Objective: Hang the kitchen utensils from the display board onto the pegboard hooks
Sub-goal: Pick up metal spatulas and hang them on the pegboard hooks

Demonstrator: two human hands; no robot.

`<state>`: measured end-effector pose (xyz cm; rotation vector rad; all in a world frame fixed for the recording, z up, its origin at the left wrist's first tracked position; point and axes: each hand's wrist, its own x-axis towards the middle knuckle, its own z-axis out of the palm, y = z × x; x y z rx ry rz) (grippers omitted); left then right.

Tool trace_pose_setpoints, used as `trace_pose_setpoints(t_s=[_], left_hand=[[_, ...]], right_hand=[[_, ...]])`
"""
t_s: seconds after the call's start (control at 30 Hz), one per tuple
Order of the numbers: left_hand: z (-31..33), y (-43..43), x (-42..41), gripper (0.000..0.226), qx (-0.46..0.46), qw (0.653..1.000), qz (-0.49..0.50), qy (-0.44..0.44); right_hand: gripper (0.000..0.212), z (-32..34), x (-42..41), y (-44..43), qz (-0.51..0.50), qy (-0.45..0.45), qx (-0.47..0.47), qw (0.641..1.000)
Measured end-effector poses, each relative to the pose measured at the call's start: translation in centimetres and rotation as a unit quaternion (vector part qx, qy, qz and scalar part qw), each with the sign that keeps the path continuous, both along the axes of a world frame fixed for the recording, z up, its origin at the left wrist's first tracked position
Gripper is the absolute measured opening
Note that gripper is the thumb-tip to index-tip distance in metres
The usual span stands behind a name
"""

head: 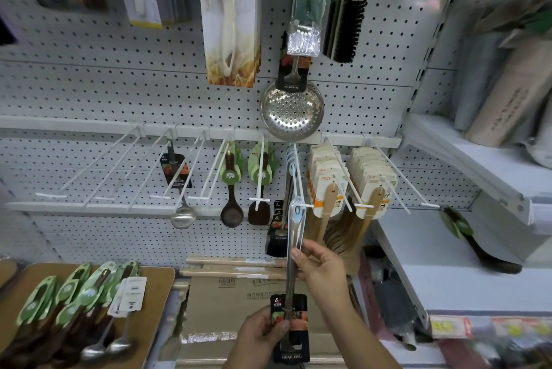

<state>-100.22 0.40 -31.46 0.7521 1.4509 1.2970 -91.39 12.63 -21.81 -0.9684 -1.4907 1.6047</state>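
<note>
I hold a long steel utensil upright in both hands. Its handle tip with a blue-ringed hole sits at the end of a white pegboard hook. My right hand pinches the steel handle at mid-length. My left hand grips the black label card lower down on the utensil. The utensil's working end is hidden below the frame. A brown display board at lower left carries several green-carded dark spoons and steel ladles.
Several bare white hooks jut out at left. Other hooks hold a steel ladle, dark wooden spoons, bamboo spatulas and a perforated skimmer. A cardboard box lies below. White shelves stand at right.
</note>
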Motion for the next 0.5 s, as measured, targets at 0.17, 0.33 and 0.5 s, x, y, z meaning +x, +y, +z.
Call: trace_pose_setpoints(t_s=[0.17,0.33,0.5], left_hand=[[-0.6,3.1,-1.9,0.023,-0.012,1.0,-0.002,0.02],[0.0,7.1,-4.1,0.023,-0.015,0.999,0.004,0.035],[0.7,11.8,-6.7,0.019,-0.016,0.997,-0.003,0.076]], right_hand=[[0.018,-0.4,-1.3,1.1,-0.007,-0.013,0.026,1.0],[0.02,-1.1,-4.1,4.2,-0.048,-0.041,0.064,0.996],[0.022,-1.3,-7.3,8.4,-0.084,-0.068,0.058,0.992]])
